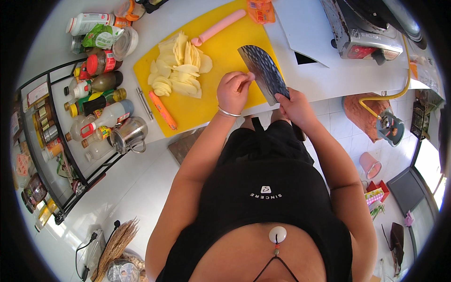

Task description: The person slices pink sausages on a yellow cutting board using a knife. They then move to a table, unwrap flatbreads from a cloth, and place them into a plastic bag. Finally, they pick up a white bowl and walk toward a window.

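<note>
My right hand point(297, 107) grips a kitchen cleaver point(266, 72), its broad, dark patterned blade pointing up and away over the right edge of a yellow cutting board point(211, 102). The fingertips of my left hand point(234, 91) are drawn together beside the blade's left side. Whether they touch the blade or pinch a small scrap is hidden. Left of that hand lies a heap of thin, pale potato-like slices point(183, 70). A peeled pink sausage point(222, 27) rests at the board's far side. Near its left front edge is a sausage in an orange wrapper point(162, 110).
An orange packet point(261, 12) lies at the far board edge. A gas stove point(370, 38) stands at right, its yellow hose point(405, 81) running down to a gas cylinder point(389, 128). At left are a black rack point(67, 144), bottles point(107, 83) and a steel pot point(129, 135).
</note>
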